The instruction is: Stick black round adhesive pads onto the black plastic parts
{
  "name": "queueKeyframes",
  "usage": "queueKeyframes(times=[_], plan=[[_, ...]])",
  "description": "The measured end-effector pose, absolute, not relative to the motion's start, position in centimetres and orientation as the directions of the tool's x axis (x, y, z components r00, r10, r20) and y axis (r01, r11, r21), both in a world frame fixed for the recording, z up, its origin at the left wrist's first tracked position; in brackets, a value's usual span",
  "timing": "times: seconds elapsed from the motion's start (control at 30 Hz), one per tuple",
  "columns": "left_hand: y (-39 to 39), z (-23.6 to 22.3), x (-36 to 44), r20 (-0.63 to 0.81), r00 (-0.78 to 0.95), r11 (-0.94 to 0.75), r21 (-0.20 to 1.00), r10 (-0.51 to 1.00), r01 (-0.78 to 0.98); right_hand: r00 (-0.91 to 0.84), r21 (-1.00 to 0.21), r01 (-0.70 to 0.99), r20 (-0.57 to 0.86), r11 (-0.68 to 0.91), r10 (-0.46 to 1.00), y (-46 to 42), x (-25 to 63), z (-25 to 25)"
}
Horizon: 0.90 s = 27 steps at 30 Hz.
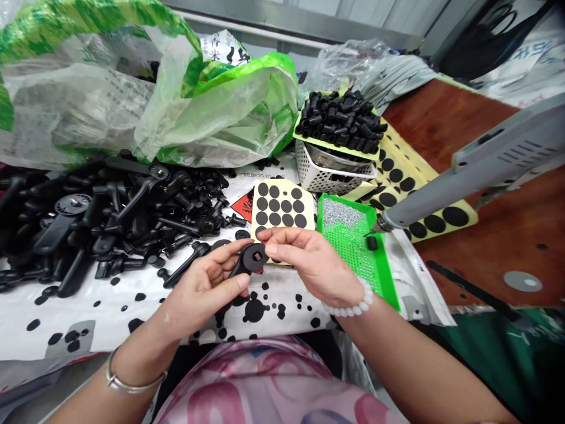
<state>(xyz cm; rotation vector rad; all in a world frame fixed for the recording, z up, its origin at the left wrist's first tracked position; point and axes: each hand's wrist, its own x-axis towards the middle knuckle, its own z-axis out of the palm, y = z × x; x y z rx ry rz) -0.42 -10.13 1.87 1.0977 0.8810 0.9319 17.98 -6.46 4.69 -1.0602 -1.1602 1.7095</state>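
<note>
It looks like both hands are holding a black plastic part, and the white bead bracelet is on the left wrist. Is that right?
Not quite: the head view shows the white bead bracelet on the right wrist. The left hand and right hand do hold the black plastic part.

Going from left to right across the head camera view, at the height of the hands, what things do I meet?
Pile of black plastic parts, left hand, right hand, green mesh tray, sheet of black round pads, reddish-brown wooden tabletop.
</note>
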Motion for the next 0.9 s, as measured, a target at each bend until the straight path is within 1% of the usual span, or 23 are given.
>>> queueKeyframes(times=[0.3, 0.47, 0.67, 0.9], plan=[[-10.1, 1.9, -0.1, -0.137, 0.335, 0.197, 0.968, 0.932, -0.152, -0.326, -0.955, -0.146, -0.199, -0.257, 0.924, -6.6, 18.0, 4.1], [-10.0, 2.0, 0.5, -0.132, 0.275, 0.172, 0.977, 0.952, -0.128, -0.318, -0.959, -0.141, -0.193, -0.247, 0.928, -6.6, 17.9, 3.8], [-10.0, 2.1, 1.3, -0.146, 0.133, 0.154, 0.987, 0.98, -0.053, -0.296, -0.961, -0.118, -0.205, -0.248, 0.933, -6.7, 17.7, 3.8], [-9.8, 1.9, 1.5, -0.153, 0.099, 0.153, 0.988, 0.983, 0.008, -0.267, -0.976, -0.052, -0.19, -0.211, 0.945, -6.7, 17.6, 3.5]])
